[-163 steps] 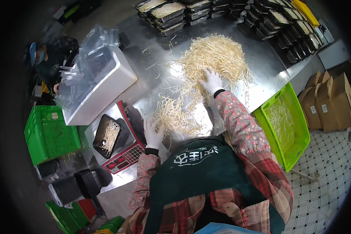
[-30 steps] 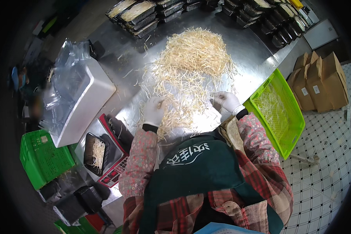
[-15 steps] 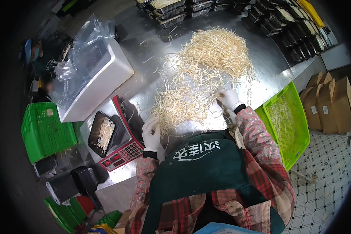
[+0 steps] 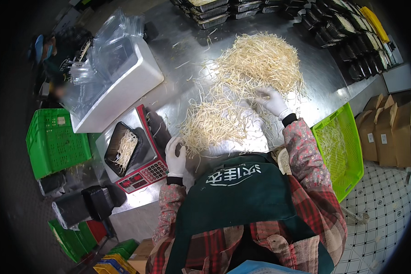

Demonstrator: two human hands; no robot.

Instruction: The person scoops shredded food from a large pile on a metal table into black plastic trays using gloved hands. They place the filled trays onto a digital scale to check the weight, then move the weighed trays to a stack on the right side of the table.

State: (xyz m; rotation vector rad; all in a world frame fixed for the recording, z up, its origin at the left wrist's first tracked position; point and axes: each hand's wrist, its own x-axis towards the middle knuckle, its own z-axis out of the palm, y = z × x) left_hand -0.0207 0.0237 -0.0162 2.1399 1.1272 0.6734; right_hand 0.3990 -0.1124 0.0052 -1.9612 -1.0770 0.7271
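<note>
Two joined heaps of pale bean sprouts lie on the steel table: a large far pile (image 4: 265,59) and a looser near pile (image 4: 214,128). My right hand (image 4: 272,102), in a white glove, is at the strands between the heaps, fingers stretched out and apart. At the near pile's left edge rests my left hand (image 4: 175,159), also gloved, its fingers loosely bent with a gap to the thumb and nothing visible in them. Left of it, a black plastic tray (image 4: 134,157) holding some sprouts sits on a red-framed weighing scale (image 4: 144,176).
A white foam box (image 4: 128,91) with clear plastic lids (image 4: 109,55) stands at the far left. Beside it is a green crate (image 4: 57,144). Filled black trays (image 4: 210,13) are stacked at the back. A lime-green basket (image 4: 349,182) of sprouts stands right, near brown paper bags (image 4: 386,132).
My right hand has moved away from me toward the large pile, and its fingers have stretched out. My left hand stays by the near pile. The whole view has shifted slightly.
</note>
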